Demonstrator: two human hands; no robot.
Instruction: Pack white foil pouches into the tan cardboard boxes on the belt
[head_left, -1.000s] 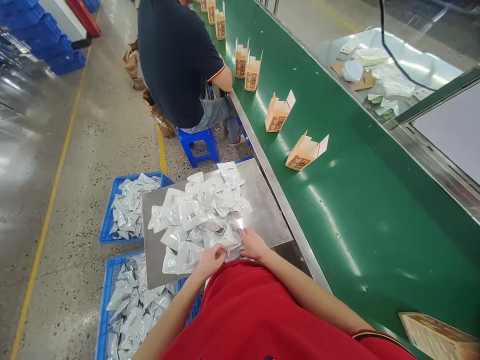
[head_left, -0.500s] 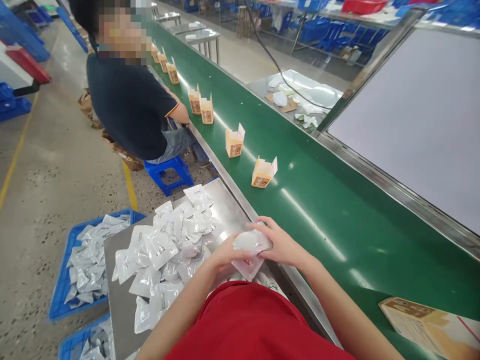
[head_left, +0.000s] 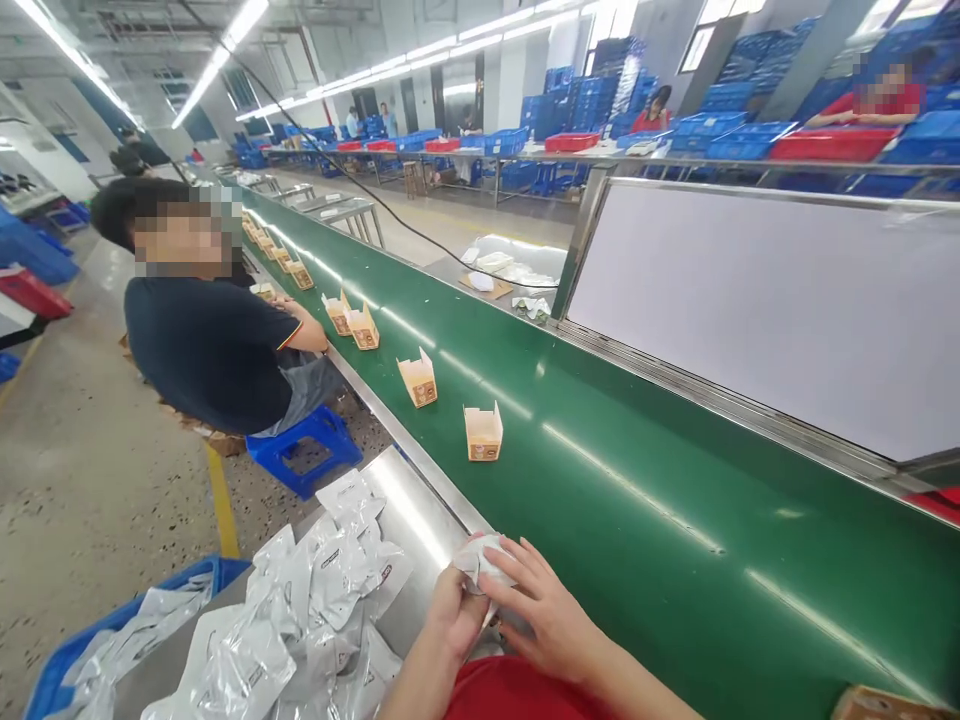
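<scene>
Over tray edge [head_left: 420, 500]: two hands, left hand [head_left: 454, 615], right hand [head_left: 544, 615], clasp seemingly one pouch [head_left: 476, 558]

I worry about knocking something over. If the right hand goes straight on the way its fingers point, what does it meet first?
The right hand points left, at the pouch it already touches; beyond it, the left hand.

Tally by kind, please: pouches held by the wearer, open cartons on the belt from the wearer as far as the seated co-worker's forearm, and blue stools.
pouch, held by left hand and right hand: 1
open cartons: 4
blue stool: 1
Total: 6
</scene>
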